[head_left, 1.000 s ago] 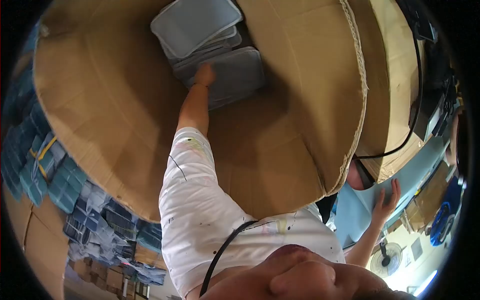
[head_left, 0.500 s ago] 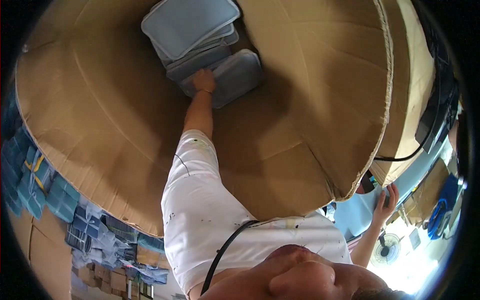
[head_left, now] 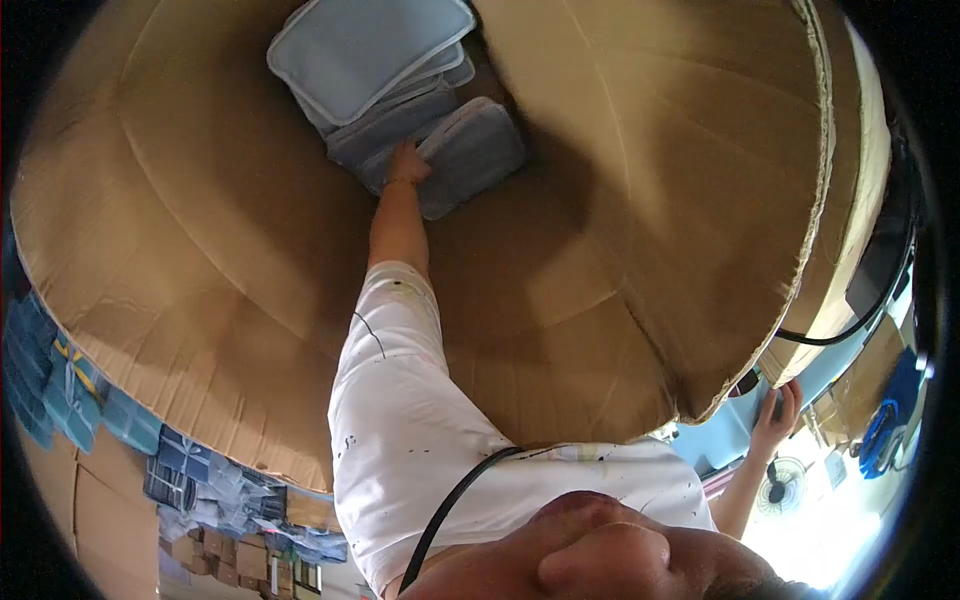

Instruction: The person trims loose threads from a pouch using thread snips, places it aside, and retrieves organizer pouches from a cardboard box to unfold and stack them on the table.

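Down goes the left hand (head_left: 405,168), deep inside a big cardboard box (head_left: 200,180), the white sleeve (head_left: 385,350) stretched out behind it. The fingers are bent in among flat grey pieces with rounded corners, and their tips are hidden, so how far they are spread, or whether they have firm hold of one, cannot be told. Right beside those fingers, to the right, lies the nearer grey stack (head_left: 475,155), its near left edge next to the hand. Beyond the fingers and a little left sits the farther grey stack (head_left: 375,55), a paler piece slanting across its top.

Over to the right, well apart and outside the box, the right hand (head_left: 778,415) is up, thumb standing off from the fingers, fingertips by the lower corner of a pale cardboard piece (head_left: 845,300). Whether they grip it cannot be told. A light-blue surface (head_left: 730,430) shows just left of them. Far left of the reaching fingers, past the box's rim, tied bluish bundles (head_left: 75,395) are piled.
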Demonstrator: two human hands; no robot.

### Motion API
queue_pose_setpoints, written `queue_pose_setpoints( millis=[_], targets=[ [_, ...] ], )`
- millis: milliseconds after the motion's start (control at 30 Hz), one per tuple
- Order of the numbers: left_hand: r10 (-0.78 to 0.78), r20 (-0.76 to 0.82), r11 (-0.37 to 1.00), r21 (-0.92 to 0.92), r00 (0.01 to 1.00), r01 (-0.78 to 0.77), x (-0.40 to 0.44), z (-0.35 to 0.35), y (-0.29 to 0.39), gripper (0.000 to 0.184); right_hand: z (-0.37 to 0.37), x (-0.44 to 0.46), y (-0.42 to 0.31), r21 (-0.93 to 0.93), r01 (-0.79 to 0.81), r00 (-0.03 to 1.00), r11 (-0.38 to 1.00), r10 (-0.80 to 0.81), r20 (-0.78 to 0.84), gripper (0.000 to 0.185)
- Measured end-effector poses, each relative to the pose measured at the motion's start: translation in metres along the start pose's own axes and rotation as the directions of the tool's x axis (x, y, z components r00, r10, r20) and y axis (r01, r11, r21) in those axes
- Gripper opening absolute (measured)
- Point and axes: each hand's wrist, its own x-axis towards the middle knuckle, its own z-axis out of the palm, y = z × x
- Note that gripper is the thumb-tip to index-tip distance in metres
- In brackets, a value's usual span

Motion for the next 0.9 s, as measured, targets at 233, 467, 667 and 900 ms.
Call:
queue_pose_setpoints(
  millis=[233, 467, 667, 900],
  targets=[
    [-0.027, 0.160, 0.954, 0.299, 0.987, -0.022, -0.028, -0.032, 0.033, 0.065, 0.002, 0.000, 0.000, 0.014, -0.021, 0.999, 1.000, 0.022, -0.035, 0.020],
    [-0.009, -0.193, 0.940, 0.334, 0.981, 0.074, -0.042, -0.087, 0.005, 0.047, 0.002, -0.002, 0.008, -0.036, 0.004, 0.998, 0.999, -0.006, -0.060, 0.020],
    [-0.007, -0.130, 0.923, 0.382, 0.992, 0.057, -0.023, -0.080, 0.017, 0.050, 0.002, -0.002, 0.002, 0.004, -0.026, 0.997, 1.000, 0.026, -0.067, 0.021],
    [0.231, 0.049, 0.902, 0.364, 0.972, -0.233, -0.058, -0.010, 0.036, 0.055, 0.007, -0.004, 0.012, 0.086, 0.002, 0.996, 0.996, 0.006, -0.093, 0.018]
  ],
)
